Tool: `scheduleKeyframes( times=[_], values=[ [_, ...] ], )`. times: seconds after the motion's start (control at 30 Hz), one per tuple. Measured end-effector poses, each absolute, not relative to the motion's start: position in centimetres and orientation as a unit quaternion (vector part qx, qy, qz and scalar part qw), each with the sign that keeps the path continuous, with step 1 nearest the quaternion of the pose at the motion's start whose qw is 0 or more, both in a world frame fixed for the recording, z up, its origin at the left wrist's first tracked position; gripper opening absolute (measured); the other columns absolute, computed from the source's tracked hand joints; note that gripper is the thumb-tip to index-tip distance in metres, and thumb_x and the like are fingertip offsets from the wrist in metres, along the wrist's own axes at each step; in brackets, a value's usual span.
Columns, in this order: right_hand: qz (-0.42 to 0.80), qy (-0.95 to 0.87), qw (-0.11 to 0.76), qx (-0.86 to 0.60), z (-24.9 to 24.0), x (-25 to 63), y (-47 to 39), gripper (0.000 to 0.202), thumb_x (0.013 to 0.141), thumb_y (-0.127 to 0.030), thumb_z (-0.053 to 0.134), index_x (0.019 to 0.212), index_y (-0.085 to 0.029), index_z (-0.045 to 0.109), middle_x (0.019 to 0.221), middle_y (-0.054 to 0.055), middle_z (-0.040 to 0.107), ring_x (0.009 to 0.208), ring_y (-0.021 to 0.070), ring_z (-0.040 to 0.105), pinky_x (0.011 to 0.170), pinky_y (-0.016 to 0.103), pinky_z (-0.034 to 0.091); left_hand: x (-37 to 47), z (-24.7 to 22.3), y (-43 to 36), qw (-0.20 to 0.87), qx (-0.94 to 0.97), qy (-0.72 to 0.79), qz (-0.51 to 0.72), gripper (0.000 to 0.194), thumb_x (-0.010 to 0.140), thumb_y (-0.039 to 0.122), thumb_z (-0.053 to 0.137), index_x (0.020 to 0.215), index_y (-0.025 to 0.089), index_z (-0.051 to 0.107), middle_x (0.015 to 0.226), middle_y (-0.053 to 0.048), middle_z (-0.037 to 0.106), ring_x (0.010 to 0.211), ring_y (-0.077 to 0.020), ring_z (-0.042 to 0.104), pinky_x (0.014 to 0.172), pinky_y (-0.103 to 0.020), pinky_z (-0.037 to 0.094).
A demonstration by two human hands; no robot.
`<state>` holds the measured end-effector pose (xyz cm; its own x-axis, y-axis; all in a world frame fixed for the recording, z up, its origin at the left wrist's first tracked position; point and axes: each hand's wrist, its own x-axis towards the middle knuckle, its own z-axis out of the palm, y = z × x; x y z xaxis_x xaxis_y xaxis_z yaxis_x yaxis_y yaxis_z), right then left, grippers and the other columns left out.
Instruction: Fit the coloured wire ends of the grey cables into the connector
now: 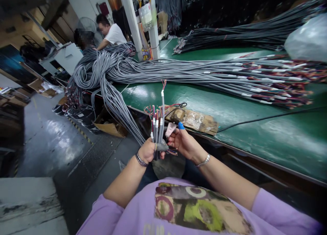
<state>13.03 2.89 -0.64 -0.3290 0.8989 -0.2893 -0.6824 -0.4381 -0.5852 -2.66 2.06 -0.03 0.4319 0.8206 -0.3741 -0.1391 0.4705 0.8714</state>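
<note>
— What have you got in your hands?

— From my head camera: my left hand point(148, 150) is clenched around a small bunch of gray cables point(157, 131), held just in front of my chest, off the near edge of the green table point(268, 132). The bunch stands upright, its long axis running up and down, with the stripped colored wire ends on top.

— And the other hand?

— My right hand point(184, 143) sits just beside the bunch, on its right, touching it. The fingers are curled toward the cables, one fingertip wearing a blue cap point(181, 126). It rests against them more than grips; the left does the holding.

— Which hand is nearer the big pile?

— The long heap of cables point(194, 73) lies across the table beyond my hands, running left to right; the right hand is nearer.

— Any boxes or bins?

— An open cardboard box point(108, 126) sits under the table's edge; I cannot tell what it holds.
</note>
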Motion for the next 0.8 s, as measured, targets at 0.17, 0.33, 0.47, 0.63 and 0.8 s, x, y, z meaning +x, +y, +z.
scheduleKeyframes(
  times=[0.17,0.33,0.47,0.63,0.8],
  values=[
    [0.767,-0.249,0.505,-0.308,-0.3,13.0,3.1,0.032,0.075,-0.047,0.067,0.080,-0.016,0.064,0.068,0.001,0.060,0.055,0.0079,0.052,0.050,0.018,0.047,-3.1,-0.2,1.7,0.745,0.407,0.409,0.334,0.032,0.048,0.029,0.079,0.062,0.013,0.055,0.044,0.003,0.053,0.034,-0.0102,0.049,0.037,-0.023,0.041],
    [0.745,-0.248,0.521,-0.333,-0.6,13.1,3.1,0.030,0.075,-0.047,0.067,0.077,-0.017,0.064,0.066,0.000,0.059,0.053,0.0077,0.051,0.048,0.018,0.045,-3.4,-0.3,2.2,0.757,0.405,0.384,0.341,0.030,0.051,0.029,0.079,0.063,0.012,0.056,0.043,0.002,0.053,0.033,-0.0104,0.049,0.036,-0.023,0.039],
    [0.759,-0.218,0.517,-0.330,-0.5,13.1,3.3,0.024,0.076,-0.041,0.068,0.075,-0.018,0.065,0.070,0.001,0.063,0.058,0.0092,0.054,0.051,0.019,0.047,-3.2,-0.1,3.0,0.760,0.393,0.380,0.351,0.030,0.050,0.027,0.079,0.063,0.013,0.056,0.041,0.003,0.052,0.032,-0.0103,0.048,0.036,-0.023,0.040],
    [0.752,-0.204,0.538,-0.322,-0.7,12.7,3.5,0.025,0.072,-0.040,0.071,0.074,-0.016,0.068,0.071,0.002,0.065,0.061,0.0092,0.056,0.054,0.018,0.047,-2.6,-0.1,3.5,0.766,0.395,0.382,0.335,0.028,0.052,0.027,0.078,0.064,0.012,0.057,0.040,0.003,0.051,0.033,-0.0109,0.049,0.037,-0.023,0.040],
    [0.758,-0.224,0.538,-0.294,-1.2,12.6,3.4,0.031,0.073,-0.046,0.069,0.076,-0.016,0.067,0.069,0.002,0.063,0.058,0.0092,0.054,0.054,0.020,0.046,-2.2,0.0,3.5,0.766,0.394,0.387,0.330,0.039,0.048,0.026,0.079,0.080,0.011,0.062,0.049,0.002,0.058,0.034,-0.0108,0.050,0.037,-0.023,0.040]
  ],
)
